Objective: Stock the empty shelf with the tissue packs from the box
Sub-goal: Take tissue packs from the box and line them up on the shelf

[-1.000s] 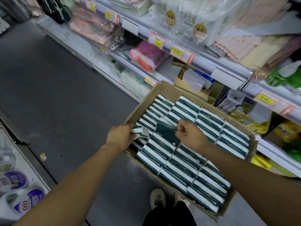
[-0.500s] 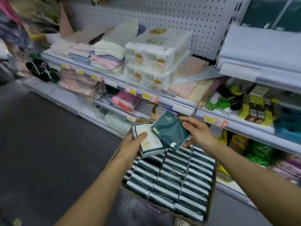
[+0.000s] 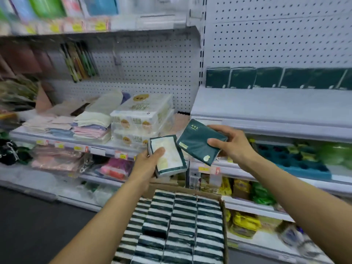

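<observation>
Folded towels (image 3: 89, 124) beside wrapped paper rolls (image 3: 142, 119), left shelf

Two tissue packs, white-faced (image 3: 167, 156) and dark green (image 3: 200, 141), held above the full box (image 3: 225, 225)

Bright, even store light; motion blur softens everything, with wide-angle bending at edges.

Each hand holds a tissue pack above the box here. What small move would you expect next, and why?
Probably the right hand lifts its dark green tissue pack toward the white shelf up to the right. A row of matching dark green packs already stands at its back, with bare space in front. The left hand grips a white-faced tissue pack and could follow.
</observation>
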